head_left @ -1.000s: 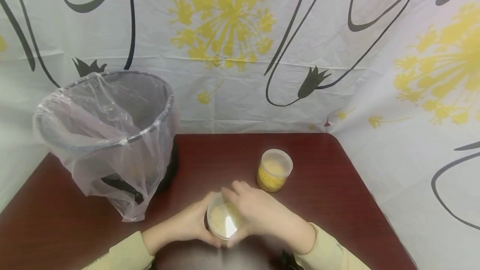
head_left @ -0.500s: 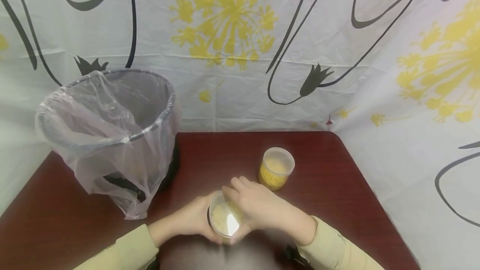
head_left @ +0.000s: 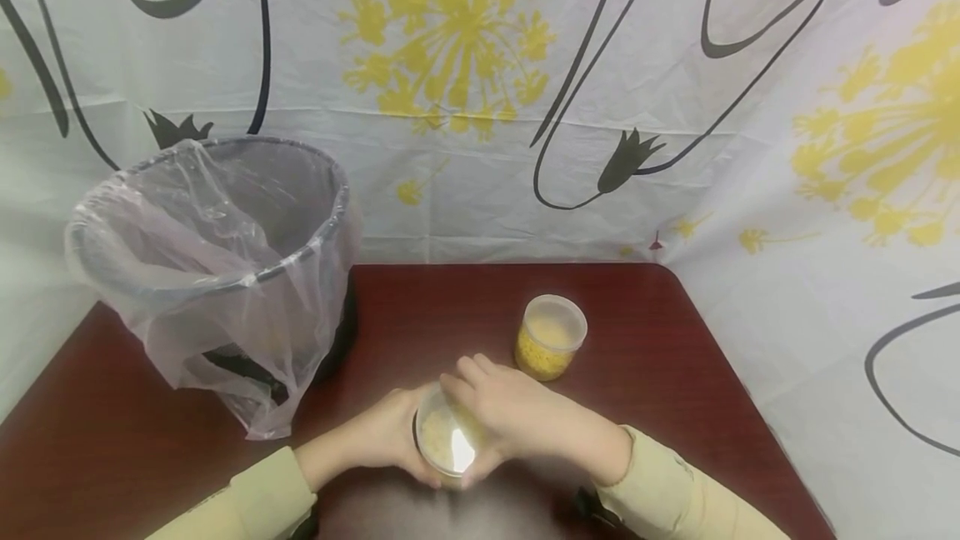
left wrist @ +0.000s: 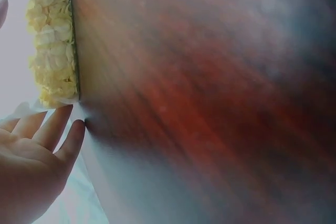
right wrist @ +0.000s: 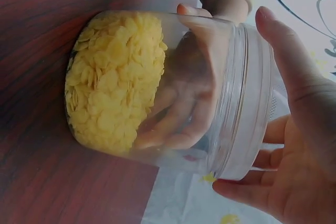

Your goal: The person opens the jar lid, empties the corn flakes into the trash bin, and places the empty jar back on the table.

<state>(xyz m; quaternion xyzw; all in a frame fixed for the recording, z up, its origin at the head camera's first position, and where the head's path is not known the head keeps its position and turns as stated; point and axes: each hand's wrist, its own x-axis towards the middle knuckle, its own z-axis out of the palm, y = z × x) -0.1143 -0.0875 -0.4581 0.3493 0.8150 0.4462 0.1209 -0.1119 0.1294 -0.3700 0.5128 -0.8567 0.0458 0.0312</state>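
Note:
A clear plastic jar [head_left: 441, 433], its lower part filled with yellow flakes [right wrist: 115, 82], stands upright on the table between both hands. My left hand [head_left: 390, 438] grips the jar's side, thumb toward me; its fingers show through the clear wall in the right wrist view. My right hand [head_left: 513, 419] holds the clear lid [right wrist: 252, 103] at the rim, with the thumb on one side and fingers on the other. The lid sits on the jar. In the left wrist view, fingertips [left wrist: 55, 124] rest close by the base of the flake-filled part.
Behind the right hand stands a second jar [head_left: 550, 340] of yellow bits. A dark bin lined with a translucent bag [head_left: 217, 273] takes up the left of the dark red table [head_left: 442, 315]. A patterned white curtain [head_left: 465, 190] hangs behind and at the sides.
The camera view has shifted slightly. Both hands keep their hold on the jar and lid, with barely any visible movement.

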